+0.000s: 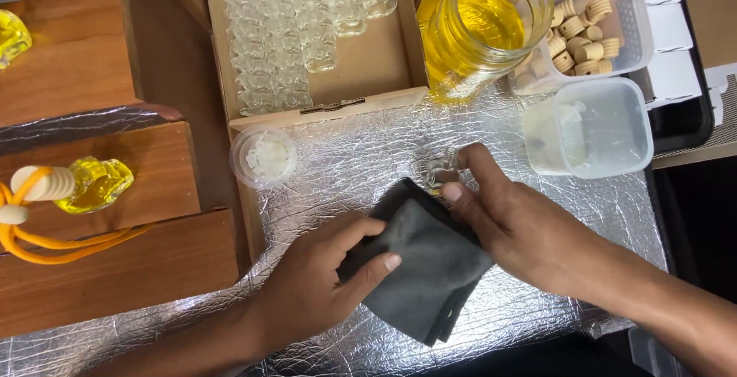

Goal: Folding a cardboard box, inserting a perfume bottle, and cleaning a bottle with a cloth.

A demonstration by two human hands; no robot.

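Yellow liquid fills the glass jar [484, 28]; right hand [522, 231] pinches a small bottle [441, 171], left hand [322, 277] grips cloth [430, 269].

Both forearms reach in — left hand [322, 273] lies flat, right hand [510, 219] pinches, its grip closed.

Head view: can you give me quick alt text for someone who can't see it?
The right hand holds a small clear glass bottle over a silver foil-covered table while the left hand grips a dark grey cloth. Behind them sit a tray of empty bottles, a jar of yellow liquid and a tub of wooden caps.
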